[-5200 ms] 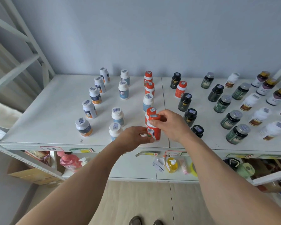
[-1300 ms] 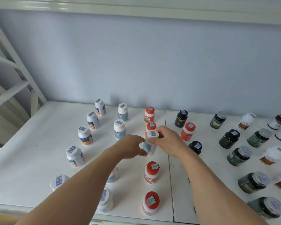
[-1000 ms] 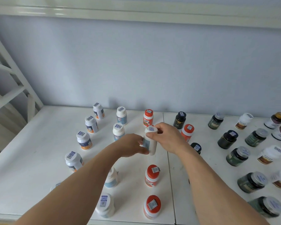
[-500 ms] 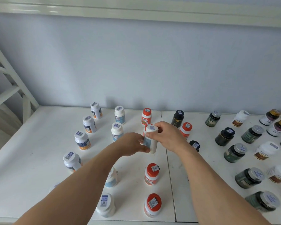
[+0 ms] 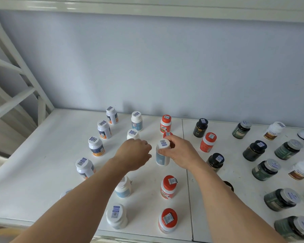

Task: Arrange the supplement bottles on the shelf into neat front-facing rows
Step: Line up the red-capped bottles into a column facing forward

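Observation:
On the white shelf (image 5: 42,163), my right hand (image 5: 181,153) is shut on a white bottle with a pale blue label (image 5: 161,157), gripping it by the cap and upper side. The bottle is upright in the column of red-capped bottles, behind the two front ones (image 5: 168,187) (image 5: 167,220). Whether its base touches the shelf I cannot tell. My left hand (image 5: 132,155) hangs just left of it with a small gap, fingers loosely curled and empty. Another red cap (image 5: 167,134) peeks out behind my right fingers, and a further one (image 5: 165,123) stands at the back.
Left of my hands run a column of white bottles with blue labels (image 5: 136,120) and a slanted column of white bottles with orange labels (image 5: 104,129). To the right stand black bottles (image 5: 200,128), one red bottle (image 5: 208,142) and several dark green and white jars (image 5: 288,149).
My left hand has let go of the white bottle and drawn a little to the left. My right hand keeps its grip, and the bottle has barely moved.

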A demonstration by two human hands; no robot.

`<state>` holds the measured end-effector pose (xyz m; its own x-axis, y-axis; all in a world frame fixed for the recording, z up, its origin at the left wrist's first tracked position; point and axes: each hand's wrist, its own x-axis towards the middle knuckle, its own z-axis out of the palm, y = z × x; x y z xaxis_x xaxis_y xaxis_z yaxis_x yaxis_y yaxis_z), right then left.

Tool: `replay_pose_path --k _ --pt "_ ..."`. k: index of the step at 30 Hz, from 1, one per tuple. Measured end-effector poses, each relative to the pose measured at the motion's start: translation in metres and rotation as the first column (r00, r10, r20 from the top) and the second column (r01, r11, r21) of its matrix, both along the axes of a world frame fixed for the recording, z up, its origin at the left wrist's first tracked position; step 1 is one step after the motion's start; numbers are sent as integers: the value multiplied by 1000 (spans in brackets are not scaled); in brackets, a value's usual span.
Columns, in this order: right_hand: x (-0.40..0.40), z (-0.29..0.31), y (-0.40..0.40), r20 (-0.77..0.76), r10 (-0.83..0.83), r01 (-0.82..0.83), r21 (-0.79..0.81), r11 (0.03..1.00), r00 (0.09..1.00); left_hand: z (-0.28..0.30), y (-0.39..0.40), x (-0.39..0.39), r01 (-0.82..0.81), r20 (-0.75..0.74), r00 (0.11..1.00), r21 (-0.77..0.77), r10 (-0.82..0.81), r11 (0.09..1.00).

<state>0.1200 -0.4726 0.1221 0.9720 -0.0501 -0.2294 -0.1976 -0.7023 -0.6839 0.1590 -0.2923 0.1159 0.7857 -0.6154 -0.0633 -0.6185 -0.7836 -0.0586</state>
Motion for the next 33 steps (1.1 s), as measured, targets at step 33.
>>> replay_pose_path --k 33 --pt "7 -23 135 -89 -93 100 66 993 992 -7 128 38 127 104 988 -162 -111 979"
